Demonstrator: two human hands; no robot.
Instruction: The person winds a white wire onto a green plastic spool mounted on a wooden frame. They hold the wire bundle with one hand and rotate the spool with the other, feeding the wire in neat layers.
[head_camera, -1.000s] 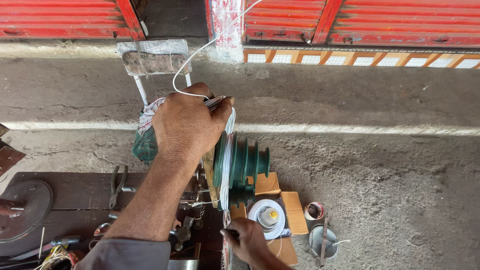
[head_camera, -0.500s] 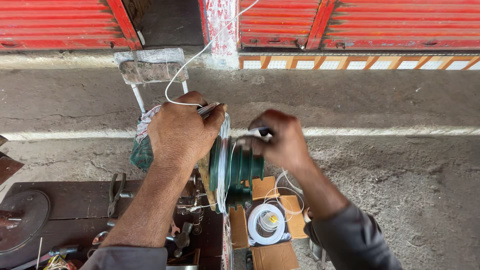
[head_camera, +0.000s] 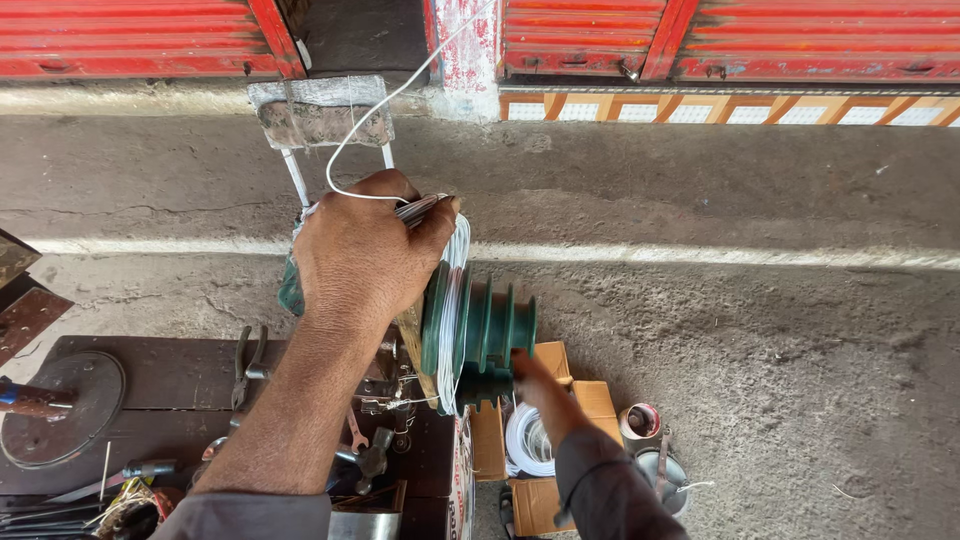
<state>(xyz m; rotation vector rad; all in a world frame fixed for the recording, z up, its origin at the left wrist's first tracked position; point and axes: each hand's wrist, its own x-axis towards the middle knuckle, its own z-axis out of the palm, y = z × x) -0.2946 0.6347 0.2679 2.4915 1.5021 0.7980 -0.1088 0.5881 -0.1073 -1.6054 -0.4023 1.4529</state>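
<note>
1. Right hand (head_camera: 530, 380) has dropped from the pulley's top to 6 o'clock under the green pulley (head_camera: 480, 325), fingers curled at its rim; grip unclear.
2. Left hand (head_camera: 365, 250) stays clamped on white wire (head_camera: 452, 300) at the pulley's 11 o'clock.
3. Judgement: winding turn continues.

Red shutters (head_camera: 140, 35) | concrete ground (head_camera: 750, 330) | dark workbench (head_camera: 180, 390), probably wood
</note>
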